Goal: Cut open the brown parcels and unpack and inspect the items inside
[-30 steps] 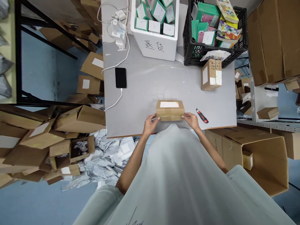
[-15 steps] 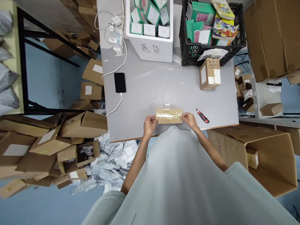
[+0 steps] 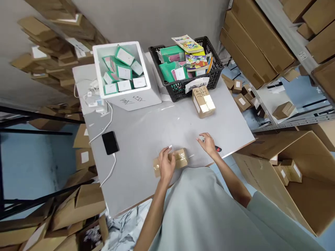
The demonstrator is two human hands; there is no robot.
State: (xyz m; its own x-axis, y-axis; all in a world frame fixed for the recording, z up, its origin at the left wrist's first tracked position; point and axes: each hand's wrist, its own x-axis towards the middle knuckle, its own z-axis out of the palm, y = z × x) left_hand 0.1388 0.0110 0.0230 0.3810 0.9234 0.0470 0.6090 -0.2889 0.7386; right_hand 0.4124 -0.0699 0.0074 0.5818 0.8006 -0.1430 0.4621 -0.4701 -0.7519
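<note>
Over the small brown taped cardboard box (image 3: 181, 159) on the grey desk (image 3: 146, 136), the left hand (image 3: 165, 165) is lying, fingers draped, pinning it. Just right of the box, the half-open right hand (image 3: 207, 143) is hovering at the red-and-black utility knife (image 3: 218, 149); a hasty grab could nick fingers.

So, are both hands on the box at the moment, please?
No, only the left hand is on the box; the right hand is apart from it, at the knife.
</note>
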